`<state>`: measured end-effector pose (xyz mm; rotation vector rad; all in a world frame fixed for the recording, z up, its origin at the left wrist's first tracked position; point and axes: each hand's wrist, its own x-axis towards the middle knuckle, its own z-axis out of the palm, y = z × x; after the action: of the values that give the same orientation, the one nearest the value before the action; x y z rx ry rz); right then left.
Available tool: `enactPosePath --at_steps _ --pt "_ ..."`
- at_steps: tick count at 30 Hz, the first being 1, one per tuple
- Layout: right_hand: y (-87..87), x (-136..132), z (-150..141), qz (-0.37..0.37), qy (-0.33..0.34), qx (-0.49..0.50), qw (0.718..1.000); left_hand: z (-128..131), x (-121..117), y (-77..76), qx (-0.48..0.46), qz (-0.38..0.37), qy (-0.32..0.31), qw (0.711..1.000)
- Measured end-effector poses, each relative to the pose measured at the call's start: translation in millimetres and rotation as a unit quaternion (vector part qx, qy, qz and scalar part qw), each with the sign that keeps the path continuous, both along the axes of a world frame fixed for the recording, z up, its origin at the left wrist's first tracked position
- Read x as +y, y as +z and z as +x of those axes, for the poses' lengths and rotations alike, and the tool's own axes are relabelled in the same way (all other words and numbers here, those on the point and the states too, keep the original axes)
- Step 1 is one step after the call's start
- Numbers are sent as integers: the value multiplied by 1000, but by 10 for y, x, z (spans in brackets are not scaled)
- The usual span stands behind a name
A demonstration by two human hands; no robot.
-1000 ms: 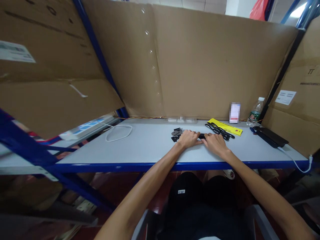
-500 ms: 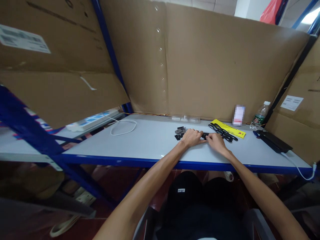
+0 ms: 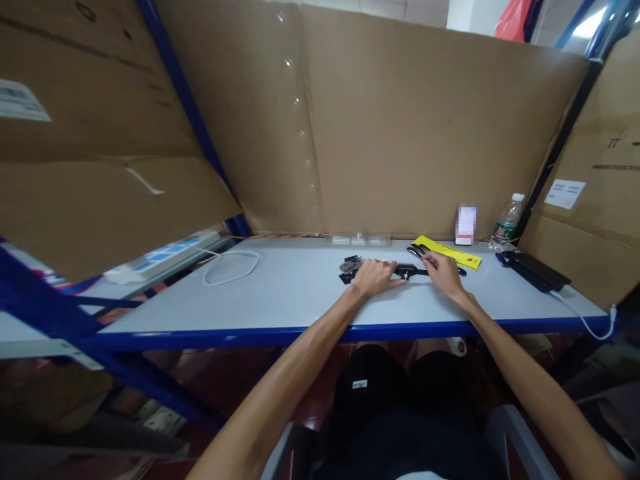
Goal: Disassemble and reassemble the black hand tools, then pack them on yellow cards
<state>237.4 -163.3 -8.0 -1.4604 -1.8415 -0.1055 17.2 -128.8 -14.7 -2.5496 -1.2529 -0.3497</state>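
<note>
My left hand [image 3: 376, 277] rests on the grey-white table with its fingers closed round one end of a slim black piece [image 3: 407, 270]. That piece has a wider body and a thin shaft running to the right; its exact kind does not show. Just right of it, my right hand [image 3: 443, 273] is pinched at the shaft. A small pile of black and grey parts [image 3: 350, 265] lies beside my left hand, partly covered by it. Behind my right hand is a yellow printed strip [image 3: 457, 255], with glossy black loop-shaped pieces [image 3: 416, 250] at its left end.
A clear plastic tray [image 3: 357, 239] lies along the cardboard back wall [image 3: 380, 133]. To the right stand a phone [image 3: 466, 225], a water bottle [image 3: 506, 223] and a black case [image 3: 536, 270] with a white cable. On the left are a looped white cable [image 3: 230, 268] and a power strip [image 3: 163, 257].
My right hand has moved right, away from my left hand, and more of the black piece shows between them. The whole view has shifted slightly.
</note>
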Motion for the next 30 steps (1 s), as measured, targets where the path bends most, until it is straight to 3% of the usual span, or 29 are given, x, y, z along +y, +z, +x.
enactPosePath --at_steps 5,13,20,23,25,28,30 --pt "-28 -51 -7 35 0 7 999 7 -5 -13 -1 14 14 1000" --pt "-151 -177 -112 19 1 -46 999 24 -21 7 -7 -5 31 999" --pt "-70 -134 -48 43 3 -17 999 18 -25 23 4 -5 -6 1000" --pt "22 23 -32 -10 24 9 1000 16 -40 46 15 -12 -19 1000" --pt "74 165 -55 -86 89 48 991 14 -42 52 19 -12 -23 999" --pt "120 354 -111 -187 202 120 954 7 -32 40 25 -11 -25 999" --pt "138 428 -129 -222 242 142 934 2 -22 25 33 -11 -26 999"
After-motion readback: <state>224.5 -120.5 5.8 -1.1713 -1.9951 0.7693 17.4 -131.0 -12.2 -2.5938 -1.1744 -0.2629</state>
